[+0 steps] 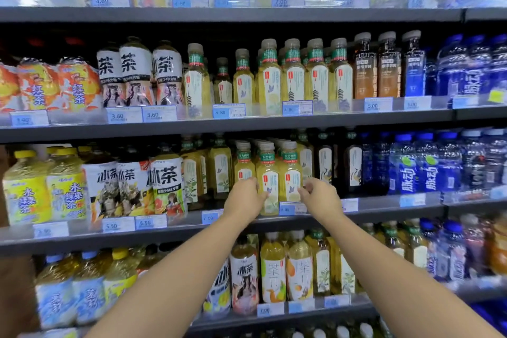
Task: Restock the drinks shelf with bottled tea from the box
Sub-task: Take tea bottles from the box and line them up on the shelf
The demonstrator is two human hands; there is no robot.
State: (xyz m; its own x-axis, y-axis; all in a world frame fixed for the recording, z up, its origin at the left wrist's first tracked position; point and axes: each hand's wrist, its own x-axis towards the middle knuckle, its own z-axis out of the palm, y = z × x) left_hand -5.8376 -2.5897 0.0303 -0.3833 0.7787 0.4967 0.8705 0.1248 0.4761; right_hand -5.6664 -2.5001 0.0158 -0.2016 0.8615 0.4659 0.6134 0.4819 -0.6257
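Both arms are up and reaching into the third shelf [384,207] from the top, right at its front edge. My left hand [245,198] sits against the left side of a yellow tea bottle [268,186], fingers curled toward it and touching the label; I can't tell whether it really has a grip or just rests there. My right hand [318,195] is at the right side of the neighbouring tea bottle [291,178], fingers loosely bent, thumb and forefinger close together near the label, and again I can't tell if it is closed on anything. The two bottles stand upright, side by side, touching, at the front edge of the shelf behind a blue price tag [292,208]. More of the same green-collared, grey-capped bottles stand in rows behind them. To the left on this shelf are white-labelled tea bottles [167,186]; to the right, dark bottles, then blue drinks [428,170]. The shelf above carries the same yellow tea near its middle.
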